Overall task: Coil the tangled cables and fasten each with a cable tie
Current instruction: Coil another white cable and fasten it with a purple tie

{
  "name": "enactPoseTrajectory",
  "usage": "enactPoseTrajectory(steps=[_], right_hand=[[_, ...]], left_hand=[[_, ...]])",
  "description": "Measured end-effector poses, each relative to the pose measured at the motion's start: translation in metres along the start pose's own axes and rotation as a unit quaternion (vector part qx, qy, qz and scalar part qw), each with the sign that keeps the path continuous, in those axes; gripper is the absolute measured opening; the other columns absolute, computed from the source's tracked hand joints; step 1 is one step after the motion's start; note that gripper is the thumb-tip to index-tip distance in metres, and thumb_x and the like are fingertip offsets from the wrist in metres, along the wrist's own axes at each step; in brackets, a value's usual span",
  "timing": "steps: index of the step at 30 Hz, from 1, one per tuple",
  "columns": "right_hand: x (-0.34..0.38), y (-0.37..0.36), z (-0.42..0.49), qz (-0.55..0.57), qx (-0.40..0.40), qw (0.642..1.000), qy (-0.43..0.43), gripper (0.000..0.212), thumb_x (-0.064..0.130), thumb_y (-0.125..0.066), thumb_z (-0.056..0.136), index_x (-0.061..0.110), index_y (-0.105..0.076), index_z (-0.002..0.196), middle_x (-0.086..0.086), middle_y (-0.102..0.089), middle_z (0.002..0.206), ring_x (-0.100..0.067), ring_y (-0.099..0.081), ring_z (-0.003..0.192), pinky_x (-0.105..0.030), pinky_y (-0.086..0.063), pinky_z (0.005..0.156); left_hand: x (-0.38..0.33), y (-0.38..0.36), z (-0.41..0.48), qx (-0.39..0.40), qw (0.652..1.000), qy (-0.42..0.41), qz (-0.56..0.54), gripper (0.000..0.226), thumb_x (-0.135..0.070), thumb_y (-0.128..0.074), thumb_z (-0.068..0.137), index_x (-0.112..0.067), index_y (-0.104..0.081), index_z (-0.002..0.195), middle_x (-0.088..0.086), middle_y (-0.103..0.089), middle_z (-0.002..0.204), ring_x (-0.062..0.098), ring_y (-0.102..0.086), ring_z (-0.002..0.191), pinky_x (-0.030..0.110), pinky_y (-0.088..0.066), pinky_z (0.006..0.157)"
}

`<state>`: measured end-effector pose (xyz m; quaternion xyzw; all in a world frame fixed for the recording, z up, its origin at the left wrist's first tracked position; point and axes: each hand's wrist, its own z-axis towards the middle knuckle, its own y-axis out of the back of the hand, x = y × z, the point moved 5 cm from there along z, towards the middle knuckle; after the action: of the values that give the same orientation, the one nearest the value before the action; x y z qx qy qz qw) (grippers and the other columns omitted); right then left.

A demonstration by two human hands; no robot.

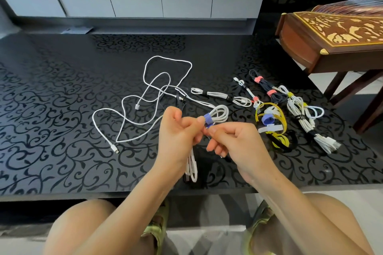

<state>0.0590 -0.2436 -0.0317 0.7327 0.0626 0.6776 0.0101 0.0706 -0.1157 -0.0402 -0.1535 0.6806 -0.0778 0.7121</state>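
Observation:
A coiled white cable [219, 113] is held above the black patterned table [51, 109]. My left hand [178, 134] grips the coil, whose lower loops hang below that hand. A blue cable tie [207, 119] wraps the coil's middle, and my right hand [234, 141] pinches the tie's end just below it. A long loose white cable [145, 93] sprawls tangled on the table behind my hands. A heap of spare ties [271, 122] in yellow, blue, white and black lies to the right.
Several bundled cables lie in a row at the right: a white one [221, 95], a thin white one [247, 90], a dark one [267, 89] with pink ties, a thick white one [304, 118]. A wooden zither [331, 33] stands at far right. My knees sit below the table edge.

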Motion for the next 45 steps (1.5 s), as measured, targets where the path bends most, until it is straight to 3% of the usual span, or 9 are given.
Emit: enactPoseTrajectory(steps=[4, 10, 24, 30, 34, 36, 38, 41, 45], right_hand=[[0.002, 0.002, 0.001, 0.043, -0.020, 0.998, -0.033, 0.027, 0.004, -0.054, 0.092, 0.006, -0.070, 0.070, 0.000, -0.062, 0.051, -0.007, -0.046, 0.046, -0.017, -0.037, 0.045], [-0.004, 0.002, 0.003, 0.204, 0.073, 0.965, -0.148, 0.024, -0.007, -0.045, 0.086, -0.002, -0.064, 0.073, -0.007, -0.061, 0.063, -0.012, -0.050, 0.056, -0.020, -0.043, 0.054], [-0.026, 0.000, 0.002, 0.301, 0.099, 0.916, -0.246, 0.031, 0.012, -0.052, 0.091, 0.008, -0.059, 0.061, -0.001, -0.036, 0.046, -0.011, -0.032, 0.046, -0.020, -0.024, 0.043], [-0.017, 0.021, 0.017, 0.315, -0.032, 0.940, -0.129, 0.008, 0.001, -0.052, 0.092, 0.003, -0.060, 0.092, -0.002, -0.048, 0.050, -0.012, -0.043, 0.047, -0.023, -0.035, 0.051], [0.005, 0.036, 0.009, 0.090, -0.135, 0.976, 0.146, 0.009, 0.001, -0.058, 0.090, 0.008, -0.064, 0.092, -0.003, -0.059, 0.063, -0.009, -0.057, 0.059, -0.016, -0.045, 0.064], [0.010, 0.022, -0.004, -0.063, -0.138, 0.949, 0.276, 0.011, 0.004, -0.060, 0.089, 0.013, -0.064, 0.093, 0.001, -0.064, 0.076, -0.005, -0.062, 0.068, -0.015, -0.047, 0.070], [0.005, -0.001, -0.012, -0.178, -0.100, 0.901, 0.382, 0.017, 0.000, -0.062, 0.084, 0.012, -0.068, 0.094, 0.003, -0.067, 0.088, -0.012, -0.064, 0.081, -0.023, -0.049, 0.076], [-0.003, -0.025, -0.015, -0.291, 0.019, 0.861, 0.416, 0.038, -0.013, -0.061, 0.069, 0.007, -0.071, 0.100, -0.007, -0.070, 0.095, -0.022, -0.061, 0.088, -0.029, -0.048, 0.080], [0.005, 0.010, -0.001, -0.253, 0.170, 0.930, 0.208, 0.053, -0.008, -0.061, 0.078, 0.032, -0.066, 0.113, 0.009, -0.071, 0.103, -0.003, -0.064, 0.092, -0.014, -0.046, 0.080]], left_hand=[[-0.007, -0.007, -0.004, 0.014, 0.956, -0.184, 0.230, 0.039, -0.007, -0.060, 0.083, -0.022, -0.025, 0.075, 0.001, -0.054, 0.059, 0.012, -0.048, 0.053, 0.026, -0.039, 0.054], [-0.012, -0.022, -0.012, 0.074, 0.759, -0.385, 0.519, 0.035, 0.002, -0.050, 0.060, -0.017, -0.026, 0.075, -0.003, -0.037, 0.051, 0.015, -0.033, 0.045, 0.024, -0.018, 0.042], [0.006, -0.022, -0.019, 0.183, 0.711, -0.418, 0.535, 0.031, 0.006, -0.045, 0.071, -0.020, -0.030, 0.080, 0.006, -0.048, 0.063, 0.014, -0.035, 0.061, 0.034, -0.038, 0.043], [0.003, -0.017, -0.021, 0.136, 0.653, -0.425, 0.612, 0.026, -0.009, -0.063, 0.076, -0.012, -0.048, 0.097, 0.007, -0.060, 0.125, 0.026, -0.049, 0.119, 0.038, -0.031, 0.094], [-0.018, -0.007, -0.027, 0.013, 0.759, -0.394, 0.518, 0.022, -0.027, -0.054, 0.091, -0.007, -0.062, 0.085, 0.002, -0.066, 0.092, 0.018, -0.057, 0.089, 0.026, -0.038, 0.081], [-0.011, -0.004, -0.016, 0.040, 0.906, -0.181, 0.380, 0.048, -0.049, -0.041, 0.096, -0.010, -0.066, 0.083, -0.002, -0.069, 0.079, 0.013, -0.062, 0.079, 0.025, -0.045, 0.074], [0.009, -0.007, -0.008, 0.084, 0.983, 0.091, 0.133, 0.060, -0.058, -0.032, 0.091, -0.011, -0.068, 0.093, -0.001, -0.073, 0.081, 0.010, -0.068, 0.079, 0.023, -0.049, 0.073], [0.021, -0.006, -0.001, 0.041, 0.964, 0.244, -0.095, 0.052, -0.050, -0.033, 0.095, -0.008, -0.060, 0.087, 0.005, -0.071, 0.076, 0.018, -0.070, 0.078, 0.029, -0.051, 0.074], [0.019, 0.001, 0.011, -0.023, 0.968, 0.211, -0.130, 0.044, -0.045, -0.030, 0.100, -0.014, -0.045, 0.072, 0.002, -0.059, 0.058, 0.019, -0.068, 0.065, 0.032, -0.058, 0.065]])
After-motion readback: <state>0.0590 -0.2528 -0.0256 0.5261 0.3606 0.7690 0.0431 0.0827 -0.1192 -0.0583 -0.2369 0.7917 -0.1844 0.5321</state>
